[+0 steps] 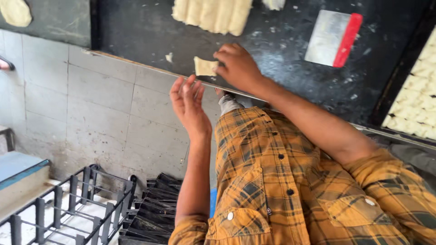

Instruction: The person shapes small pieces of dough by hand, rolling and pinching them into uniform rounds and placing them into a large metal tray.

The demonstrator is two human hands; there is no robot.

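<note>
A small square piece of pale dough (204, 66) lies near the edge of the dark worktop (281, 54). My right hand (238, 68) rests on the worktop with its fingertips gripping the right side of that piece. Just off the table edge, below the piece, my left hand (188, 106) is open with its fingers spread and holds nothing. A larger slab of dough (213, 16) scored into strips lies farther back on the worktop. My orange plaid shirt fills the lower right.
A metal bench scraper with a red handle (334, 38) lies on the worktop to the right. A tray of cut dough pieces (418, 100) sits at the far right. Black wire crates (68, 208) and stacked black trays (154, 208) stand on the tiled floor (100, 104).
</note>
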